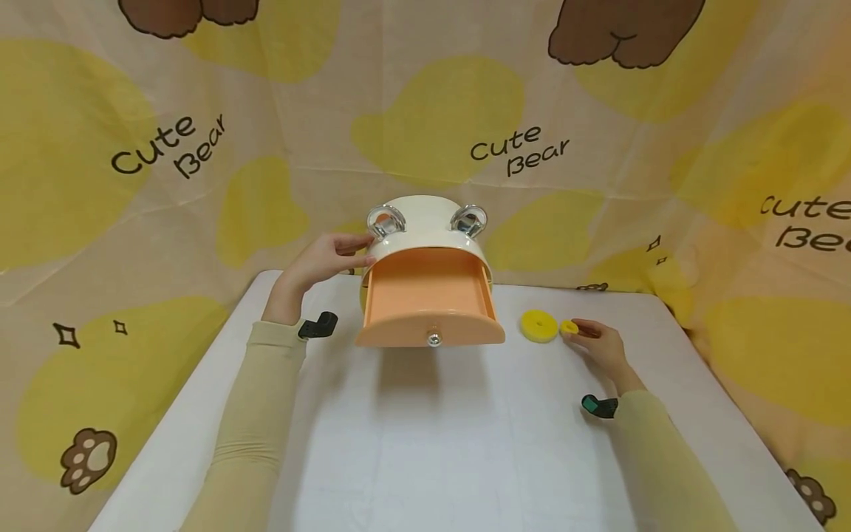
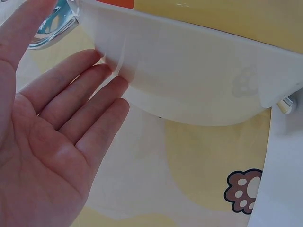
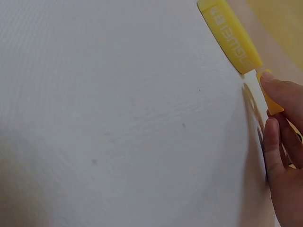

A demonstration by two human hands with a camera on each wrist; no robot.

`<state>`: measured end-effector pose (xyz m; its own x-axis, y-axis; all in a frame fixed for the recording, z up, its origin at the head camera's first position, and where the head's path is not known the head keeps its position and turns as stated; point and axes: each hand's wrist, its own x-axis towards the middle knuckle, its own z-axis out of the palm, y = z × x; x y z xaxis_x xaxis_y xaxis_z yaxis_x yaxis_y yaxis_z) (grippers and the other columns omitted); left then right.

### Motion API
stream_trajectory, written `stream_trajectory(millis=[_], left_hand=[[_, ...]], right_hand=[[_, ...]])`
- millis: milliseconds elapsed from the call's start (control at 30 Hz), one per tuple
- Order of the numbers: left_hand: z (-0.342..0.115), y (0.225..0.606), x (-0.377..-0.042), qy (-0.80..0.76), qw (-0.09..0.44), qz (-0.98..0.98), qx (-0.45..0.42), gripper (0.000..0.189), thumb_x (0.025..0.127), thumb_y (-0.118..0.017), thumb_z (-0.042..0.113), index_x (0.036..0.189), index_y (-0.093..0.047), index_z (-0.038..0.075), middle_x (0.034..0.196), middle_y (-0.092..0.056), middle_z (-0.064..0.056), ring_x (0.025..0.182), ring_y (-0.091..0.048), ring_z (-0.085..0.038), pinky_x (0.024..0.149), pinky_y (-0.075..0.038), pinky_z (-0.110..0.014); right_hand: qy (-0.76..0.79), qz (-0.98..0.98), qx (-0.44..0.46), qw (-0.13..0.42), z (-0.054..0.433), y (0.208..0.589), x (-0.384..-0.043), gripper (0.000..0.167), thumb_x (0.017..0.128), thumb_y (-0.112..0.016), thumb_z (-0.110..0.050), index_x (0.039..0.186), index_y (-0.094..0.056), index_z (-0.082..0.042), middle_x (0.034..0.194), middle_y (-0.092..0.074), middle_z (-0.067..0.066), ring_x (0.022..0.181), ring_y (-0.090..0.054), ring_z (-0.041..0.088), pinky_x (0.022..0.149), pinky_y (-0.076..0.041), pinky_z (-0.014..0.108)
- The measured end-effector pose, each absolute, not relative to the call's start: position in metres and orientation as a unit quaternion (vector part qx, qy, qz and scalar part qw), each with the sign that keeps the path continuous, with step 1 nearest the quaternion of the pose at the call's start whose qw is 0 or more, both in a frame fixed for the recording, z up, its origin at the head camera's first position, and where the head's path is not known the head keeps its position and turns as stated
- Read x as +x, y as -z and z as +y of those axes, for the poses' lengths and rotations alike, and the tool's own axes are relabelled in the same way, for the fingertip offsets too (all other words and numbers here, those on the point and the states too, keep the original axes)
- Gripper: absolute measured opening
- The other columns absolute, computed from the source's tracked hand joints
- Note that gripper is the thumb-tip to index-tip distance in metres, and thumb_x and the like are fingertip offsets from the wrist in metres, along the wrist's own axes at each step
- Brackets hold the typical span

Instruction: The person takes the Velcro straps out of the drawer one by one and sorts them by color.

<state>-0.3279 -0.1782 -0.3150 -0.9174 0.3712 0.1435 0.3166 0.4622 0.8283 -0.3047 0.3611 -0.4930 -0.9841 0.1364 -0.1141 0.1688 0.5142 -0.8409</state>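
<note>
A cream-white, animal-shaped storage box [image 1: 423, 222] with two shiny silver ring ears stands at the middle back. Its orange drawer [image 1: 428, 284] is pulled out at the front and looks empty inside. My left hand [image 1: 330, 256] touches the box's left side with fairly straight fingers; in the left wrist view, fingertips rest against the white wall [image 2: 189, 75]. On the right, my right hand [image 1: 601, 346] pinches a small yellow piece [image 3: 271, 94] between thumb and fingers. Just left of it is a round yellow disc [image 1: 539, 326], with pale lettering on its rim in the right wrist view.
A silver knob [image 1: 434, 338] sits on the drawer front. White cloth covers the table [image 1: 465, 443]. Behind and beside it hangs a patterned yellow-and-beige curtain [image 1: 425, 111]. Each wrist carries a dark camera mount [image 1: 319, 326].
</note>
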Motion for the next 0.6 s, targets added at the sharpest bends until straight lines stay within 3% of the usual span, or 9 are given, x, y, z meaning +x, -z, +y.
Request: stream_trajectory(millis=[200, 600], left_hand=[[-0.173, 0.302, -0.315, -0.475, 0.035, 0.855, 0.206, 0.055, 0.087, -0.070, 0.019, 0.136, -0.051, 0.003, 0.138, -0.051, -0.017, 0.131, -0.045, -0.034, 0.110, -0.035, -0.046], [-0.178, 0.316, -0.327, -0.479, 0.028, 0.855, 0.196, 0.059, 0.082, -0.074, 0.034, 0.135, -0.055, 0.015, 0.138, -0.054, -0.007, 0.131, -0.046, -0.030, 0.107, -0.040, -0.043]], right_hand=[[0.483, 0.870, 0.092, 0.016, 0.355, 0.491, -0.302, 0.065, 0.088, -0.067, -0.038, 0.140, -0.046, -0.006, 0.141, -0.047, 0.019, 0.126, -0.044, 0.033, 0.110, -0.035, 0.045], [0.500, 0.851, 0.163, 0.004, 0.346, 0.498, -0.305, 0.059, 0.087, -0.069, -0.032, 0.139, -0.049, -0.014, 0.136, -0.050, 0.013, 0.119, -0.046, 0.025, 0.105, -0.042, 0.036]])
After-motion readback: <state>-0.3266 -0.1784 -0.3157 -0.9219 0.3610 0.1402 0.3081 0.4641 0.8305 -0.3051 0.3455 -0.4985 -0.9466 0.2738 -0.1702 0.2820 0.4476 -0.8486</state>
